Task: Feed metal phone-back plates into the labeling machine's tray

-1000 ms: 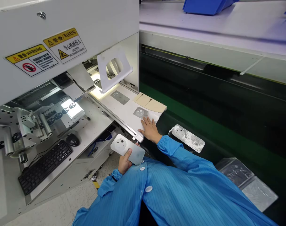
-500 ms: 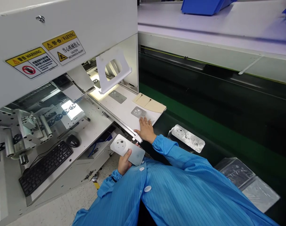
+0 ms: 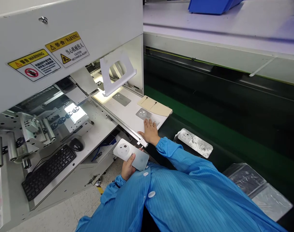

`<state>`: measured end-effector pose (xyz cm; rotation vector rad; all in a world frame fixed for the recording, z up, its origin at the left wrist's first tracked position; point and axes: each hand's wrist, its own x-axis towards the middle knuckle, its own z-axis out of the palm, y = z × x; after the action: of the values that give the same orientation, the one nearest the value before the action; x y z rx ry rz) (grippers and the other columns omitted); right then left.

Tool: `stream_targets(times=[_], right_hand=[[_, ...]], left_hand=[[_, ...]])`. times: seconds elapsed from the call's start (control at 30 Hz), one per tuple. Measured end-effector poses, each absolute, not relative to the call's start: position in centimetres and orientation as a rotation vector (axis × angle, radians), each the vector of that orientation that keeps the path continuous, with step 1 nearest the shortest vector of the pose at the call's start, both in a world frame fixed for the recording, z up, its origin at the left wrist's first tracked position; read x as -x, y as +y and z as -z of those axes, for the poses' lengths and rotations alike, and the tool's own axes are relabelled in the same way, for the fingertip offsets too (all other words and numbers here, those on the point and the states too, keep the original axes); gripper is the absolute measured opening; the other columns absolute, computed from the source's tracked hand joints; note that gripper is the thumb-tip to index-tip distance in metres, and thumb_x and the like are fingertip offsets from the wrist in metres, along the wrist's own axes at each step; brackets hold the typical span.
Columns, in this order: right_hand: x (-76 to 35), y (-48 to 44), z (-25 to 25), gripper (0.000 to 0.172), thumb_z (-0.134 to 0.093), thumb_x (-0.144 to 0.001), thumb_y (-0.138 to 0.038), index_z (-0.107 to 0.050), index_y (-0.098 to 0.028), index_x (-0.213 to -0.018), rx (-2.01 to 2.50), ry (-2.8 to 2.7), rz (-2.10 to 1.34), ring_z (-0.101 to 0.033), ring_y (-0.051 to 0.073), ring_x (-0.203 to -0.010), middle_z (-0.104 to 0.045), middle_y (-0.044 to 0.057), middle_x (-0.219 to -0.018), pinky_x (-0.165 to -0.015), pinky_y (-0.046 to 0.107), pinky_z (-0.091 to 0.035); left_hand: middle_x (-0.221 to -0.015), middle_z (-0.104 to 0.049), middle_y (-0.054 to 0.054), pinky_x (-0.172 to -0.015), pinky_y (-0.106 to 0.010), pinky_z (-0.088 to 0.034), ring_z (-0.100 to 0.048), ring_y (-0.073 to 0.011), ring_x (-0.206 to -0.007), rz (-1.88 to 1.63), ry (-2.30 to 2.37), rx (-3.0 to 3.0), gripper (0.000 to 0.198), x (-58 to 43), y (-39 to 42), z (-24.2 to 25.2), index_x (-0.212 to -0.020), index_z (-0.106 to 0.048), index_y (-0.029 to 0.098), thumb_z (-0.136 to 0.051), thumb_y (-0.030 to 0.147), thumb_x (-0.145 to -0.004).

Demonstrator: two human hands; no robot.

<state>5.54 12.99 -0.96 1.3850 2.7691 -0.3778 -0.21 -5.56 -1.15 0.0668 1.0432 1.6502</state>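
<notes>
In my left hand (image 3: 128, 168) is a silvery phone back panel (image 3: 137, 157) with a round camera area of holes, held by its lower edge near my body, thumb on top. My right hand (image 3: 150, 131) lies spread over the near end of a grey phone back panel (image 3: 143, 114), part of which it hides. That panel rests on the white feed table (image 3: 132, 113) of the machine. Farther in, a second grey panel (image 3: 122, 99) lies on the same table. A cream-coloured plate (image 3: 156, 106) sits along the table's right side.
On the dark green conveyor (image 3: 166, 96) lie more silvery panels (image 3: 197, 143) and clear plastic bags (image 3: 260, 187). The white machine (image 3: 64, 19) overhangs the feed table, with a hanging white flap (image 3: 105, 77). A keyboard (image 3: 48, 170) and a mouse (image 3: 76, 145) are at left.
The view has shifted very slightly, so the surroundings sit a little to the right. My hands keep practically the same pose, the left one still holding its panel.
</notes>
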Motion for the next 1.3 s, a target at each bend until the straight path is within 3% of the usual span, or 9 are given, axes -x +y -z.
stream_targets(times=[0.6,0.73,0.9,1.17,1.3], right_hand=[[-5.9,12.7,0.3,0.072,-0.036,-0.089,-0.054,-0.033,-0.001,-0.139,-1.386,2.897,0.430,-0.015,0.034,-0.138,-0.026,0.016,-0.149,-0.112,0.048,-0.014],[-7.5,11.8,-1.0,0.054,-0.040,-0.091,-0.044,-0.048,-0.008,-0.130,-1.286,3.127,0.569,-0.029,0.030,-0.133,-0.041,0.014,-0.141,-0.110,0.045,-0.022],[-10.2,11.4,-2.4,0.029,-0.049,-0.088,-0.031,-0.062,-0.016,-0.109,-1.186,3.341,0.992,-0.057,0.022,-0.102,-0.066,0.010,-0.107,-0.093,0.039,-0.044],[-14.8,9.9,-6.9,0.023,-0.050,-0.088,-0.037,-0.067,-0.021,-0.092,-1.359,3.354,1.421,-0.064,0.019,-0.084,-0.070,0.005,-0.090,-0.079,0.034,-0.052],[-19.6,9.0,-9.7,0.023,-0.054,-0.086,-0.040,-0.066,-0.026,-0.101,-1.428,3.582,1.268,-0.064,0.023,-0.091,-0.069,0.007,-0.095,-0.081,0.041,-0.052]], left_hand=[[-0.112,-0.067,-0.013,-0.101,-0.046,-0.040,-0.054,-0.0306,-0.117,-1.646,1.087,-0.074,0.065,0.2,-5.2,1.0,-0.126,-0.050,0.017,-0.071,0.035,-0.068],[-0.111,-0.067,-0.013,-0.100,-0.046,-0.040,-0.055,-0.0310,-0.116,-1.646,1.063,-0.070,0.064,0.1,-5.0,0.9,-0.125,-0.050,0.016,-0.071,0.034,-0.068],[-0.105,-0.070,-0.014,-0.098,-0.047,-0.042,-0.056,-0.0328,-0.114,-1.621,1.033,-0.080,0.060,-0.3,-4.4,0.4,-0.120,-0.054,0.014,-0.073,0.033,-0.066],[-0.099,-0.071,-0.013,-0.100,-0.050,-0.039,-0.056,-0.0339,-0.113,-1.593,0.939,-0.111,0.059,-1.4,-3.4,0.0,-0.117,-0.056,0.013,-0.075,0.029,-0.064],[-0.102,-0.070,-0.015,-0.100,-0.053,-0.038,-0.054,-0.0359,-0.115,-1.532,0.934,-0.151,0.059,-2.3,-2.9,-0.4,-0.115,-0.057,0.013,-0.076,0.030,-0.062]])
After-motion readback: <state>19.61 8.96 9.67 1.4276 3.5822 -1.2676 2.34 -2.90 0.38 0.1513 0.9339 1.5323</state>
